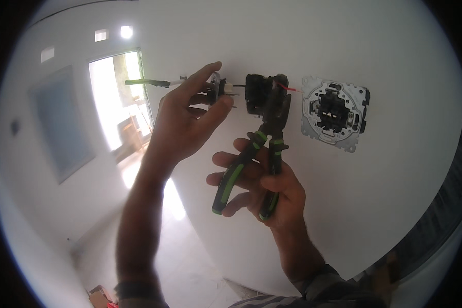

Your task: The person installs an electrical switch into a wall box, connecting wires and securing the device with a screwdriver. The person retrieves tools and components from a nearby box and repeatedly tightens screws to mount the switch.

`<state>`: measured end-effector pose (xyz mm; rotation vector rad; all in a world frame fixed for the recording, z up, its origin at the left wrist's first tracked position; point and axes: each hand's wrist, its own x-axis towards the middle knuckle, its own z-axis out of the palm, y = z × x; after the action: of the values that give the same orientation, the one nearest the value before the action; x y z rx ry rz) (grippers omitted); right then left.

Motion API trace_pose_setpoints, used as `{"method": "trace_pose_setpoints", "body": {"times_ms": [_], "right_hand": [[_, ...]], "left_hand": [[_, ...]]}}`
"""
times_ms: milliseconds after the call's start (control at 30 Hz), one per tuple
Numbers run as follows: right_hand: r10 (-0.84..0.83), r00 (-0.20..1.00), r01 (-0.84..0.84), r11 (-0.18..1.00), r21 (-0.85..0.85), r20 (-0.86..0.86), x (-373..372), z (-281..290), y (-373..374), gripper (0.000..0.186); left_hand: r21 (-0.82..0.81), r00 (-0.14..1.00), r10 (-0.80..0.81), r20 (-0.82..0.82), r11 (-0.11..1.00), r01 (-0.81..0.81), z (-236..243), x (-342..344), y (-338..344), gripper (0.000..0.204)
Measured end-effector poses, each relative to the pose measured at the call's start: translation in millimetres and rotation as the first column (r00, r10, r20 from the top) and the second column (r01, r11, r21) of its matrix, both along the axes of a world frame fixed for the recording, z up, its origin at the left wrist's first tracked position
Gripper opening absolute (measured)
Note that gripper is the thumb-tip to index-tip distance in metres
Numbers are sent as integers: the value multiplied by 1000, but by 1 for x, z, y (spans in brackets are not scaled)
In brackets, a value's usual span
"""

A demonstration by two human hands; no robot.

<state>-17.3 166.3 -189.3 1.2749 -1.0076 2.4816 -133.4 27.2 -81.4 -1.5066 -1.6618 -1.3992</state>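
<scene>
Black wall box: red wire is protruding near two o'clock. Left hand, nine o'clock: is pinching electrical insert. Right hand, six o'clock: is gripping pliers, handles spread.

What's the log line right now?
Left hand: holds fitting | right hand: holds green-black pliers, tips near red wire at wall box | right of wall box: metal-framed mechanism

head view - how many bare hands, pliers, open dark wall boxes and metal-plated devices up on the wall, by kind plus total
Hands: 2, left hand and right hand
Pliers: 1
Open wall box: 1
Metal-plated wall device: 1
Total: 5
</scene>
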Motion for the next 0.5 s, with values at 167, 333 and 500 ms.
{"method": "trace_pose_setpoints", "body": {"times_ms": [167,333,500], "right_hand": [[-44,999,44,999,-17,-17,-13,-2,6,64],[-104,995,104,994,-27,-6,-17,2,8,60],[-340,938,332,938,100,68,-19,3,13,50]], "left_hand": [[22,1000,-9,6,1000,9,-1,-6,2,60],[-53,999,28,26,998,-26,3,-3,0,63],[-56,998,55,5,997,-54,5,-6,2,63]]}}
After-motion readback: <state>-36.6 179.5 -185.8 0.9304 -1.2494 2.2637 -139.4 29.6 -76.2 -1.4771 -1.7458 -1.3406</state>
